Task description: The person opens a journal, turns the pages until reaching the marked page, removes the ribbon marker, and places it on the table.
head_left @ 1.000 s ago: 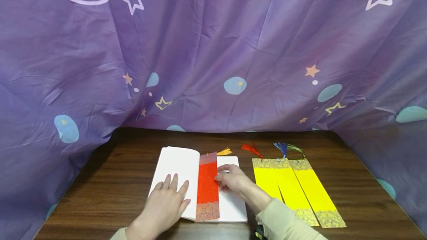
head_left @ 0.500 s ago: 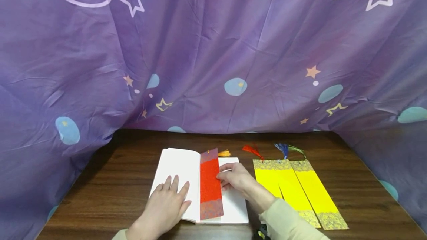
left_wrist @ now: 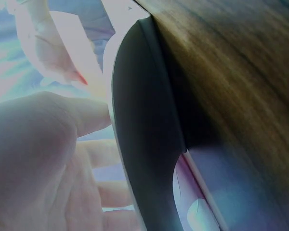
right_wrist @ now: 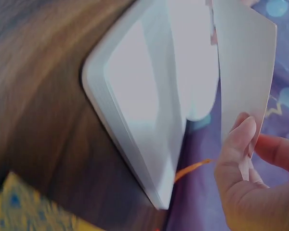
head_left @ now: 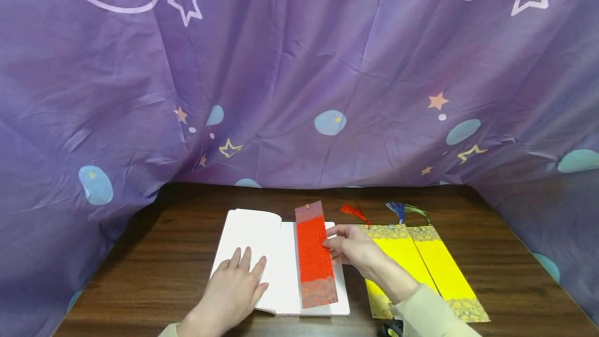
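Observation:
A notebook with blank white pages [head_left: 252,230] lies spread on the wooden table. Across its left page rests my left hand [head_left: 234,282], palm down with the fingers straight. Between thumb and fingers of my right hand [head_left: 355,248] is the right edge of a red bookmark [head_left: 312,251] with patterned ends, tilted above the right page. Its pale back [right_wrist: 245,62] faces the right wrist camera, and an orange tassel [right_wrist: 192,168] shows behind the notebook. In the left wrist view the notebook's dark cover [left_wrist: 144,120] hides part of the left hand [left_wrist: 33,139].
Yellow bookmarks [head_left: 449,274] with patterned ends lie right of the notebook, partly under the right forearm. Their red tassel [head_left: 354,212], blue tassel [head_left: 396,210] and green tassel [head_left: 416,212] point toward the back. A purple curtain [head_left: 281,66] hangs behind the table [head_left: 140,264].
My right hand has drawn the red bookmark to the right, away from the notebook's fold and over the right page, tilting it. The left hand has stayed on the left page.

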Demonstrator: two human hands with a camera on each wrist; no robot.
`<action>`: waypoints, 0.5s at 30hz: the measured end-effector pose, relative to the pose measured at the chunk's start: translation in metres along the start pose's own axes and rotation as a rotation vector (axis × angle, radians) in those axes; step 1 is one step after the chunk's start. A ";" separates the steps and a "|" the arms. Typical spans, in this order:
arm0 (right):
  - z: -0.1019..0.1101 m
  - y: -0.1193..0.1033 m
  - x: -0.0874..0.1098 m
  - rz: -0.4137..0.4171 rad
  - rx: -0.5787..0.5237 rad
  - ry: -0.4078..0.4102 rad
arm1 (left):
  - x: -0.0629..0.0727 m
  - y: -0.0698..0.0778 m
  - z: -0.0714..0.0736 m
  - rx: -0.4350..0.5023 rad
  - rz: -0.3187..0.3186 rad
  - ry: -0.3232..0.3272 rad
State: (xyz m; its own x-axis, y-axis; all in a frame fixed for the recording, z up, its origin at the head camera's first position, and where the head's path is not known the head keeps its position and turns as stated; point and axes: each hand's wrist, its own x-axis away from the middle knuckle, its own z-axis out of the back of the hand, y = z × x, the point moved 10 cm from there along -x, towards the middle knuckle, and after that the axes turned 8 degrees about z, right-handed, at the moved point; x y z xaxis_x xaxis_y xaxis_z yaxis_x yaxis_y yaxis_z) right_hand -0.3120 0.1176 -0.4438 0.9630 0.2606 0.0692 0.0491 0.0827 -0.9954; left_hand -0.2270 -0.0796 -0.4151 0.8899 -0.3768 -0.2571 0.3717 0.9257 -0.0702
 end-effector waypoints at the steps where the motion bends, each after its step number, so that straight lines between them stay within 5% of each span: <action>1: 0.004 -0.003 0.001 0.002 0.001 -0.001 | 0.000 0.000 0.000 0.005 0.002 -0.004; 15: 0.088 -0.028 0.018 0.017 0.000 0.048 | -0.001 -0.001 -0.006 0.041 -0.019 -0.046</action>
State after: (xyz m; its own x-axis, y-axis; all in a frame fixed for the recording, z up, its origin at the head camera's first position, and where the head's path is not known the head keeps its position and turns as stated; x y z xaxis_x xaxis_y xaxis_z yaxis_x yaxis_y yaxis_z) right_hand -0.3195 0.2049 -0.4091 0.9753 0.2154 0.0485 0.0322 0.0783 -0.9964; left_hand -0.2301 -0.0795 -0.4207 0.8936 -0.3959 -0.2115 0.3980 0.9167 -0.0345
